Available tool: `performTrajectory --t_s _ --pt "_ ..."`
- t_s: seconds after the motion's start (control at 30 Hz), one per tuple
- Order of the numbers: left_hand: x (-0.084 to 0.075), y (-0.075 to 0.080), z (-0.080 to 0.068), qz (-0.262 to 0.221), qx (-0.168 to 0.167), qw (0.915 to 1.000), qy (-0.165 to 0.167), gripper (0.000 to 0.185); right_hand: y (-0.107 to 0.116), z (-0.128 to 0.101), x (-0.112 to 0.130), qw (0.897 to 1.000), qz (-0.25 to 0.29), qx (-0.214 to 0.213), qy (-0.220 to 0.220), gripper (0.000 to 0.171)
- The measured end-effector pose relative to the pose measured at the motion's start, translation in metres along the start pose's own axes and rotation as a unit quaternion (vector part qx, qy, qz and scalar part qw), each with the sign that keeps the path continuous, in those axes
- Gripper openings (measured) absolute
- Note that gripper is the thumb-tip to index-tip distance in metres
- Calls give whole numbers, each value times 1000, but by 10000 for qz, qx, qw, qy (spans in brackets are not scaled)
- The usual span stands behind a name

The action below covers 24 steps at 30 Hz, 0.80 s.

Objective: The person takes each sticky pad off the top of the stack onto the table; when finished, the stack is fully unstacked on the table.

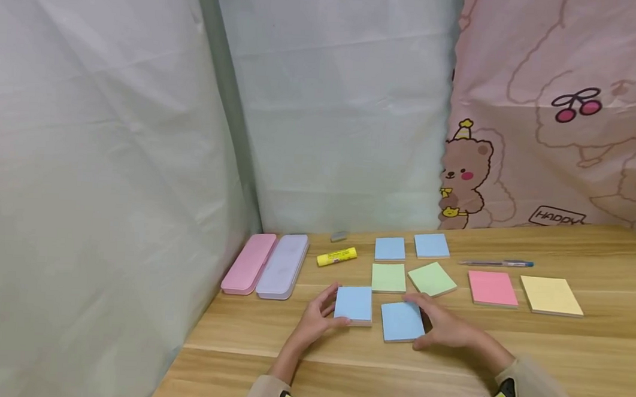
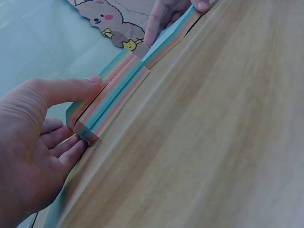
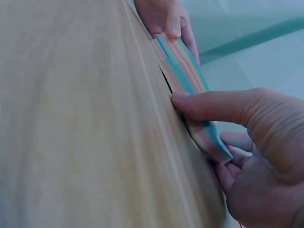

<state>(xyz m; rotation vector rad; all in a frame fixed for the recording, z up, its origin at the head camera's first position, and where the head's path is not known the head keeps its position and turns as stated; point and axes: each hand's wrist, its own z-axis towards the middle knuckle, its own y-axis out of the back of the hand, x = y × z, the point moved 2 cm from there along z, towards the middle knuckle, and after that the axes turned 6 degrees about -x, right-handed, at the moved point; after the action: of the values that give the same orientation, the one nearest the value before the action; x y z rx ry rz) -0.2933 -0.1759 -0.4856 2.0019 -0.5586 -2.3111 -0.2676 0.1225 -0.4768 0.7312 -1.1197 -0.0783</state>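
My left hand holds a blue-topped stack of sticky note pads by its left side, thumb at the near edge. The left wrist view shows rainbow-striped edges on this stack, with dark gaps between its layers. To the right, my right hand pinches a single blue-topped sticky note pad at its right side, thumb and fingers on opposite edges. In the right wrist view that pad is just over the wooden table, with a dark gap under its edge. The two blue tops are a little apart in the head view.
Behind the hands lie two green pads and two more blue pads. A pink pad, a yellow pad and a pen lie right. Leftward are a yellow glue stick, a grey eraser and two flat cases.
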Motion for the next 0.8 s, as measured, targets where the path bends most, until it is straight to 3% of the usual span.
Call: performTrajectory --t_s 0.3,0.6,0.8 --pt "1 -1 0 20 10 10000 -10 89 -4 0 4 9999 -121 -23 -30 95" --pt "1 -1 1 13 53 10000 11 88 -9 12 18 9948 -91 -993 -196 78" --pt "-1 -1 0 -6 47 10000 -21 89 -19 22 31 9924 70 -1228 -87 74"
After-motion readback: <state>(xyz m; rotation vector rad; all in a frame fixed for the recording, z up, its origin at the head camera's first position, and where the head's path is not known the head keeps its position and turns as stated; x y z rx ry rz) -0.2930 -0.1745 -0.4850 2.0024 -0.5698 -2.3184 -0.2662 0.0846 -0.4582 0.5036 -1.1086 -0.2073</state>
